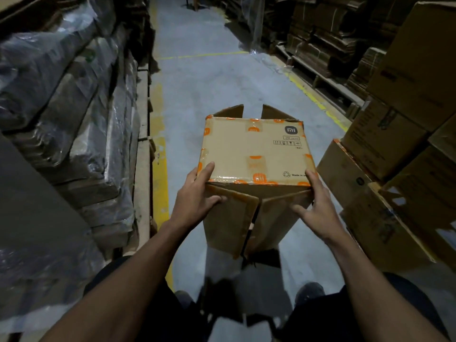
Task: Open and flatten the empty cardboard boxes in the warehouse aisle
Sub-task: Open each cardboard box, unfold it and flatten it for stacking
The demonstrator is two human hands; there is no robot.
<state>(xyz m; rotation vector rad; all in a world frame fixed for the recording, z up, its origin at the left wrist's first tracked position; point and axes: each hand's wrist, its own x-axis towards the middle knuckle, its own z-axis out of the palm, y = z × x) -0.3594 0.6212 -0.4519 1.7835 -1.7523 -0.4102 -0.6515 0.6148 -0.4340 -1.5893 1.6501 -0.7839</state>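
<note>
cardboard box [254, 154] (near flaps hanging) gripped by left hand [197, 196] and right hand [318, 208].

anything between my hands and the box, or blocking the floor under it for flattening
Nothing visible does. The left hand and right hand already touch the cardboard box; the aisle floor ahead looks bare. Stacked boxes sit close on the right.

This is a warehouse aisle, dim and narrow. A grey concrete floor [202, 77] runs ahead, edged with painted yellow lines [158, 154] that mark the lane. On one side, plastic-wrapped stacks of flat cardboard [74, 99] sit on wooden pallets [142, 154]. On the other, sealed brown cartons [404, 134] are piled high, with more bundled flattened cardboard [328, 38] on pallets further down.
</note>
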